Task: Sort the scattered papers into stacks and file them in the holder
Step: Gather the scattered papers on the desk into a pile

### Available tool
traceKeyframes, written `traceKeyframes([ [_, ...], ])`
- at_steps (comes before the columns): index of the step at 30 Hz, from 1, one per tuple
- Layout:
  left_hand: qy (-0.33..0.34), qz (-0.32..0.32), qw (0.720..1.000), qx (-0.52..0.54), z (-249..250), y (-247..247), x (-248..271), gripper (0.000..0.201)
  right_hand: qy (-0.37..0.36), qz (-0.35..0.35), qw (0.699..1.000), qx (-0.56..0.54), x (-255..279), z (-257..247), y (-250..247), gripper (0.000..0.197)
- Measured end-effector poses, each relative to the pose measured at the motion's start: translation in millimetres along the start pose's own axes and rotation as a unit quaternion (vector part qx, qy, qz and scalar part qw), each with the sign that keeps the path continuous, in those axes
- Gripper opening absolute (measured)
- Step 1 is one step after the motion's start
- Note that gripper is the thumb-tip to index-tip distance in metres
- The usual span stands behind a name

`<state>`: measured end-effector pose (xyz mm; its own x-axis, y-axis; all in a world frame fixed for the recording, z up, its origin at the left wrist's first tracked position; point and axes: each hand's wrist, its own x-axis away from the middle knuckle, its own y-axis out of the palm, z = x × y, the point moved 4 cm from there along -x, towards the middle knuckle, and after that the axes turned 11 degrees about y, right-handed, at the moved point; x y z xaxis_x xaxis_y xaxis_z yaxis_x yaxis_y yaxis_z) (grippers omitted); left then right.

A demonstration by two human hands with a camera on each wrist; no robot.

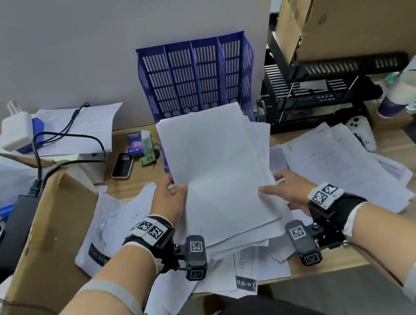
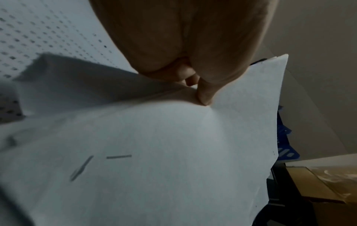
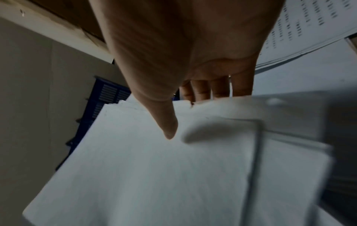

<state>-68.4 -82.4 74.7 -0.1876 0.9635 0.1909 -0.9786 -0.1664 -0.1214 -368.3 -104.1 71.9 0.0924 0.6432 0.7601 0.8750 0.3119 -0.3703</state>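
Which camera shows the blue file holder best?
The head view: the blue file holder stands whole against the wall, all its slots visible. The right wrist view catches only a slatted corner; the left wrist view, a blue sliver.

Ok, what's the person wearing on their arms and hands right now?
The left hand and right hand are bare. Each wrist has a black strap with a white band of square black-and-white markers, plus a black camera block with more markers. A pale band circles each forearm. Thin black cables trail from the rigs, and dark sleeves begin near the elbows.
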Motion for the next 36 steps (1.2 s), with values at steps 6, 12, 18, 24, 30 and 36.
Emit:
traceKeyframes([
  [6,-0.089,-0.094,0.990,0.064,-2,9,20,0.045,-0.084,0.064,0.987,0.117,3,-1,14,0.028],
  [12,-0.145,-0.194,0.969,0.057,-16,11,44,0.086,-0.077,0.080,0.988,0.106,-3,12,10,0.011],
  [18,-0.143,-0.189,0.969,0.062,-28,10,51,0.088,-0.035,0.068,0.996,0.044,-4,30,12,0.011],
  [24,-0.160,-0.168,0.971,0.050,-34,19,55,0.050,-0.087,0.057,0.994,0.046,3,28,27,0.016],
  [30,-0.194,-0.175,0.962,0.083,-30,27,61,0.038,-0.084,0.020,0.994,0.072,8,27,36,0.025],
  [36,-0.231,-0.184,0.945,0.138,-33,30,66,0.041,-0.096,-0.014,0.959,0.266,16,29,61,0.085],
])
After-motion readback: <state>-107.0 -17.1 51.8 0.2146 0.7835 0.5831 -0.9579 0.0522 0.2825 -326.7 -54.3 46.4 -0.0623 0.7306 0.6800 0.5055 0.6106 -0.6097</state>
